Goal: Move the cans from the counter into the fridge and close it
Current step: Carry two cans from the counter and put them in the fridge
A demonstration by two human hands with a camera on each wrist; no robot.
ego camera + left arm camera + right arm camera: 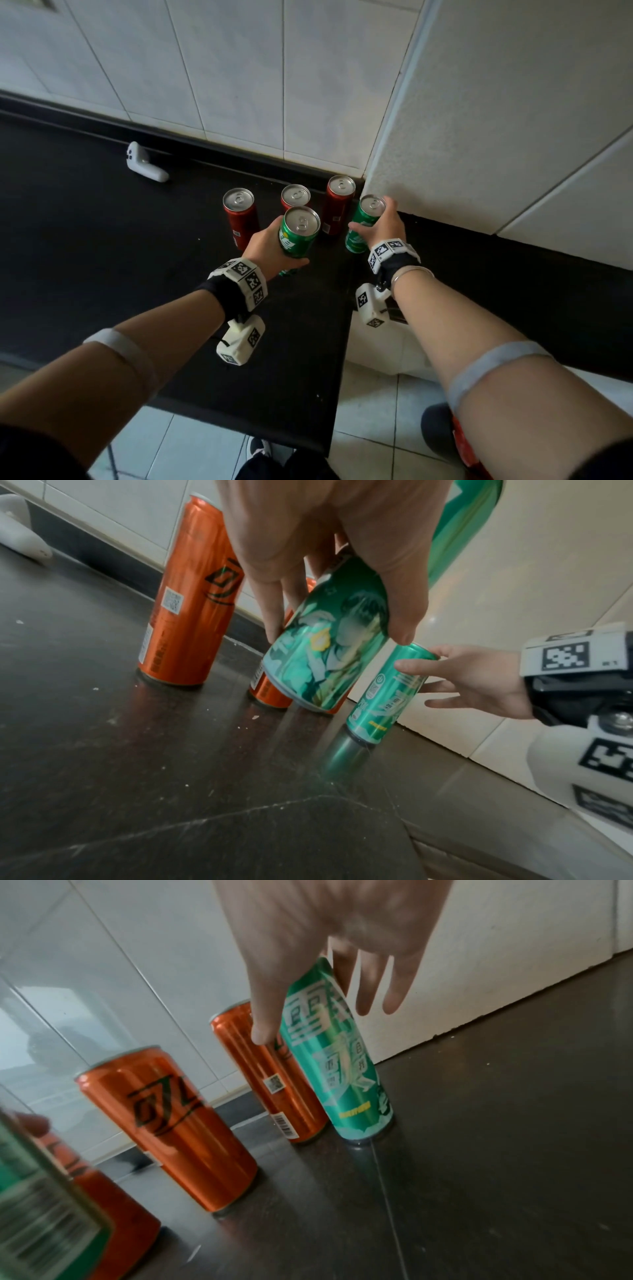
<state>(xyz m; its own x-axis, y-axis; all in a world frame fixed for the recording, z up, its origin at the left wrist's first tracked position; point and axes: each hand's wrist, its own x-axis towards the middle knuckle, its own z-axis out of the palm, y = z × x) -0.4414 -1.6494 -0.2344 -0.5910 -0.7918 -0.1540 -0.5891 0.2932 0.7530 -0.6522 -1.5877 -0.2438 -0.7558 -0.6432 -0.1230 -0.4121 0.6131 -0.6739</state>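
Now the left hand (270, 245) grips a slim green aluminium can (297, 233) with thumb and fingers wrapped round its side, and the left wrist view shows it tilted and lifted clear of the dark, glossy stone counter (102, 240). At the counter's far right corner, close to the white textured wall panel (479, 120), the right hand (383, 226) reaches onto a second green can (363, 222): its thumb and one finger lie against the upper part, the remaining fingers are spread loosely behind, and the can leans with its base on the counter. Three tall red-orange cans (241, 216) stand upright along the far edge, behind and to the left of the green ones. Further left along the far edge, near the tiled wall, lies a white handheld controller (145, 162).
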